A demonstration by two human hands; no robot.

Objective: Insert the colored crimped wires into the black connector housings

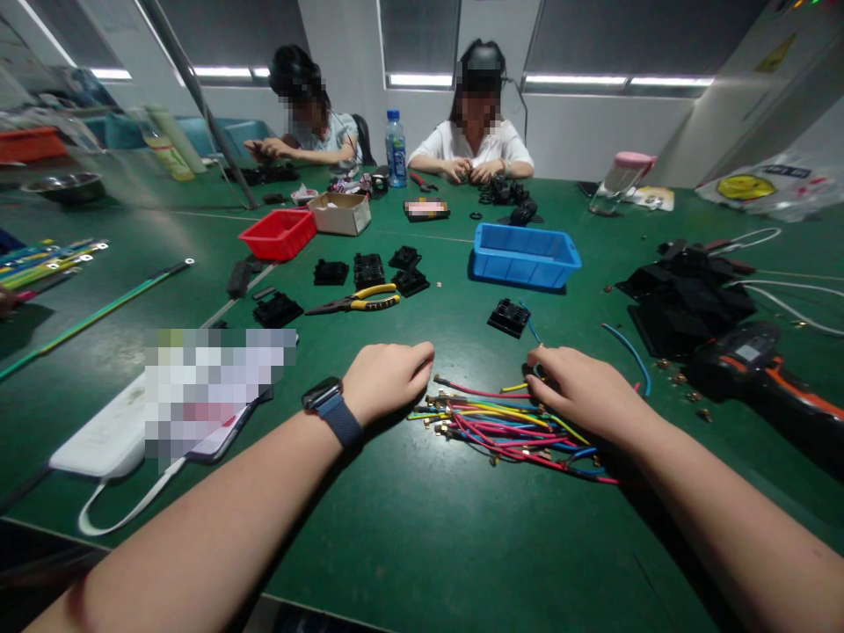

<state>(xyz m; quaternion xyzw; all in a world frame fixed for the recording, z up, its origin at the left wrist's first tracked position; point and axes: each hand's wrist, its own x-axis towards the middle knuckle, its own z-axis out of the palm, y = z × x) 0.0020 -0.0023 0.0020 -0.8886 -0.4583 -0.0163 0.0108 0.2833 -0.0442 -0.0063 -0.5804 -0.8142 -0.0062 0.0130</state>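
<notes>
My right hand [580, 387] is over the right part of a loose bundle of short wires [494, 422], red, yellow and blue with brass terminals. Its thumb and forefinger pinch a short blue wire [534, 327] that sticks up toward a black plastic block [509, 317]. At the bundle's left end, my left hand [389, 378] is closed, thumb against the curled forefinger; whatever it may hold is hidden. A dark watch is on the left wrist. Beyond the left hand lie yellow-handled pliers [362, 300] and several more black blocks [367, 271].
A blue bin [524, 257] and a red bin [280, 234] stand farther back. At right are a black-and-orange power tool [738, 360], black housings [686, 286] and scattered brass bits. A white power bank [105, 426] lies at left. Two people sit across the table.
</notes>
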